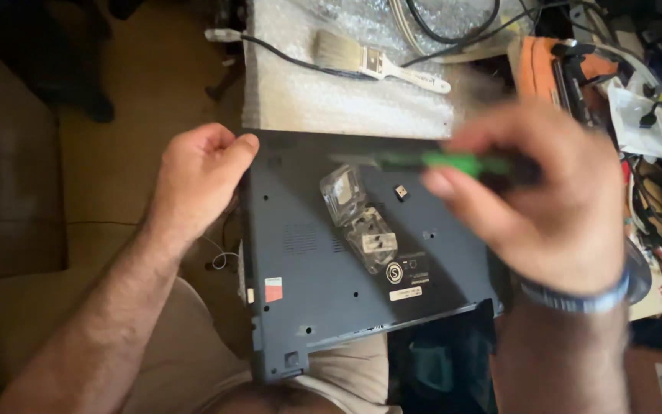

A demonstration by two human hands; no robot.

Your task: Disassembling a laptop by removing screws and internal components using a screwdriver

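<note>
A dark grey laptop (308,261) lies upside down on my lap and the table edge. My left hand (197,172) grips its far left corner, thumb on the base. My right hand (545,199) hovers over the laptop's right side, closed on a green-handled tool (453,162), blurred by motion, with its tip pointing left. A clear plastic packet (358,215) lies on the middle of the base, and a small black part (401,192) sits just right of it.
A sheet of bubble wrap (331,100) lies beyond the laptop with a paintbrush (377,63) on it. Black cables (453,23) cross the back. A cluttered pile of cables and tools (653,115) fills the right side.
</note>
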